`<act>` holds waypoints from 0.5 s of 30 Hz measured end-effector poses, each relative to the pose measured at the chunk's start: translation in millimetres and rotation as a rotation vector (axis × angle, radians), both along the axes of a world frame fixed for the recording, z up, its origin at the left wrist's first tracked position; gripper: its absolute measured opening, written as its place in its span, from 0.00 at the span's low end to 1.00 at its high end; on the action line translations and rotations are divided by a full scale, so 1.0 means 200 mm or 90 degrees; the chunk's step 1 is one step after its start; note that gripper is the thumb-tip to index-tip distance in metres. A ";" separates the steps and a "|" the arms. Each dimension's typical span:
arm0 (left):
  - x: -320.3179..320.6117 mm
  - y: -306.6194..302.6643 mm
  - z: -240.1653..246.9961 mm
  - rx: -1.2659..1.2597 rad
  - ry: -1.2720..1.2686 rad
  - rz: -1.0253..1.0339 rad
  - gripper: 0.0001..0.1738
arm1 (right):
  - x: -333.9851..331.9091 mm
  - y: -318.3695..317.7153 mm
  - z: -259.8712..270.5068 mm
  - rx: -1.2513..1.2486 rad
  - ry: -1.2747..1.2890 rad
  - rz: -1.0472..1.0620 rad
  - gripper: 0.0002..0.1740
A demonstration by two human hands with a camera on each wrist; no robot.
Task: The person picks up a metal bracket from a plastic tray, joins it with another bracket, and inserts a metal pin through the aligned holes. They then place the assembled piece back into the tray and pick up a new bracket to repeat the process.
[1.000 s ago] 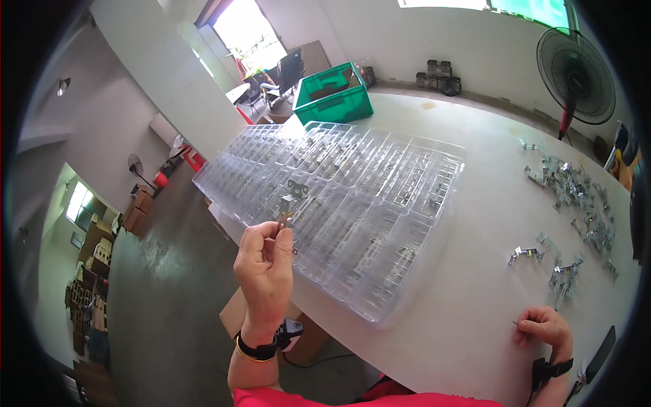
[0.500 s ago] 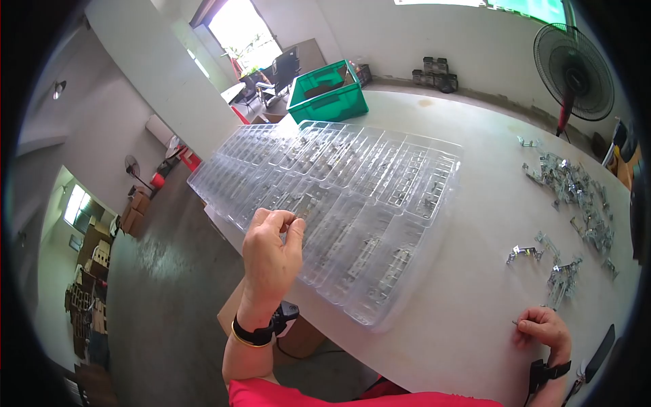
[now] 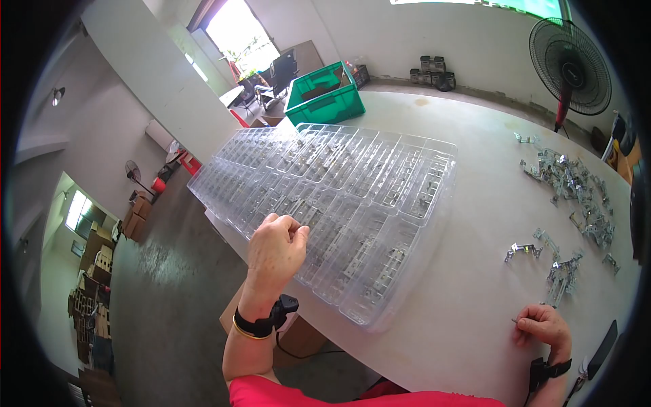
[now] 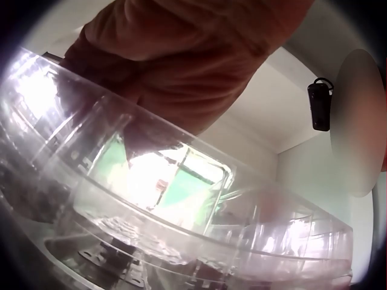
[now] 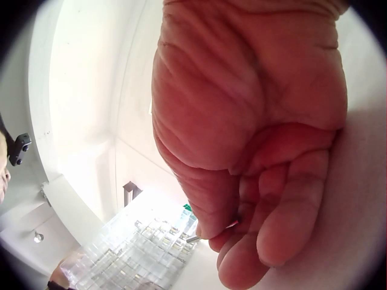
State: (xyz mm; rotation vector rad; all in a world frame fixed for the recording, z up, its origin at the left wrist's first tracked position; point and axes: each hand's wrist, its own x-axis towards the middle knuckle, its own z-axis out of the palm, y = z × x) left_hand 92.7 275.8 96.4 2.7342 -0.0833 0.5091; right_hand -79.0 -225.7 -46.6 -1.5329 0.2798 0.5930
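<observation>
The white table [image 3: 475, 224] fills the middle and right of the head view, and two clear trays [image 3: 371, 324] lie side by side across its left part, as far as the seams show. One green crate [image 3: 324, 102] stands at the table's far end and one fan [image 3: 569, 64] at the upper right. The left hand [image 3: 277, 247] hovers palm down over the trays' near edge, wrist bent and fingers curled against the thumb; whether they pinch anything is hidden, and the left wrist view shows only blurred fingers above a tray wall [image 4: 181, 223]. The right hand [image 3: 542, 325] rests at the lower right of the table in a loose fist, its thumb and fingers closed on one small metal pin [image 5: 230, 226]. Metal brackets [image 3: 576, 190] lie in two scattered groups at the right, too tangled to count.
</observation>
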 end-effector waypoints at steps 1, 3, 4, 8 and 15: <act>0.00 0.00 0.00 0.000 0.000 0.000 0.11 | 0.00 0.00 0.01 -0.002 0.001 -0.001 0.08; 0.00 0.00 0.00 0.008 -0.003 0.002 0.11 | 0.00 0.01 0.02 -0.004 0.003 -0.002 0.08; 0.00 -0.01 0.01 0.009 -0.003 0.001 0.11 | 0.00 0.01 0.02 -0.007 0.002 -0.003 0.09; 0.00 -0.01 0.00 0.015 -0.018 -0.003 0.12 | 0.00 0.01 0.02 -0.010 -0.001 0.007 0.09; -0.09 -0.08 0.03 0.083 -0.156 -0.016 0.09 | 0.00 0.01 0.03 -0.032 0.016 0.018 0.08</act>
